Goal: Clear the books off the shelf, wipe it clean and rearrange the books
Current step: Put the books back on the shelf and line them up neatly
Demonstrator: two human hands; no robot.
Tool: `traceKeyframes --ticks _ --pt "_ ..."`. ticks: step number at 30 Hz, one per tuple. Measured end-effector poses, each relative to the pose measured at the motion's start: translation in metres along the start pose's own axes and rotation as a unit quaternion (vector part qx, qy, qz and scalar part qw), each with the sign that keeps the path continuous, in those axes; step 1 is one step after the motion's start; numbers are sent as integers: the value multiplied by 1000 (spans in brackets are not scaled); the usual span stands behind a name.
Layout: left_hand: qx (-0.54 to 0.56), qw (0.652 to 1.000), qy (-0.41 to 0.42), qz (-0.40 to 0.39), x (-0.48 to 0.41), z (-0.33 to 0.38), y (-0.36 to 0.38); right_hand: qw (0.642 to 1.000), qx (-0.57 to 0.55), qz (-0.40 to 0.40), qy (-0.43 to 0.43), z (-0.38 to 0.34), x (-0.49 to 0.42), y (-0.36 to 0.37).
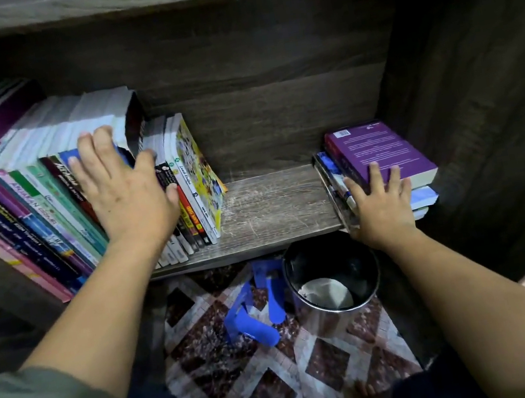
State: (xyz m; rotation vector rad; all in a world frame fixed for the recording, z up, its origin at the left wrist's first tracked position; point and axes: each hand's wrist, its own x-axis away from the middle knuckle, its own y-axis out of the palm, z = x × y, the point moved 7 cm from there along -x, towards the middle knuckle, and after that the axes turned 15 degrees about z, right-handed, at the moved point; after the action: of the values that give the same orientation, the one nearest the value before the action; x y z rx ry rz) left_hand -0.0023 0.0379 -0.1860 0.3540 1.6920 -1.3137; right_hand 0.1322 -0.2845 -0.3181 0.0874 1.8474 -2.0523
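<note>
- One view, head: left hand (128, 193), fingers spread flat, presses the leaning books (43, 186) at left centre of the shelf (273, 207), likely bracing them upright.
- Right hand (382, 206), fingers splayed, rests on the stack (381, 147) at right, seemingly steadying it.

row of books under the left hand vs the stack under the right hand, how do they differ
The row stands leaning, spines out; the stack lies flat. The row holds many books, the stack only a few. Both sit on the same shelf.
</note>
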Motion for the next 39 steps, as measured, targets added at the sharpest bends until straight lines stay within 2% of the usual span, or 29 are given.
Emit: traceKeyframes --ticks 7,10,13,16,19,21,24,31,39 --pt "3 1000 -2 6 0 1 0 999 -31 -2 10 -10 -4 4" --pt "4 1000 4 9 0 0 -1 998 -56 -6 -18 -22 -1 -3" --pt "13 1000 6 12 0 -1 -2 995 -88 43 -34 -21 -1 -18" --pt "17 1000 9 15 0 -1 -3 994 -49 86 -36 -7 -5 -26" --pt "15 1000 17 19 0 -2 -3 996 25 45 -79 5 -4 -8" --pt "14 999 20 23 0 -2 -3 993 58 46 -97 7 -2 2" --pt "15 999 22 28 0 -2 -4 992 62 71 -90 4 -4 3" --pt "23 999 36 25 1 -4 -3 990 93 53 -91 -4 -2 6" --pt "9 999 42 23 1 -6 0 990 60 77 -99 -62 10 -10"
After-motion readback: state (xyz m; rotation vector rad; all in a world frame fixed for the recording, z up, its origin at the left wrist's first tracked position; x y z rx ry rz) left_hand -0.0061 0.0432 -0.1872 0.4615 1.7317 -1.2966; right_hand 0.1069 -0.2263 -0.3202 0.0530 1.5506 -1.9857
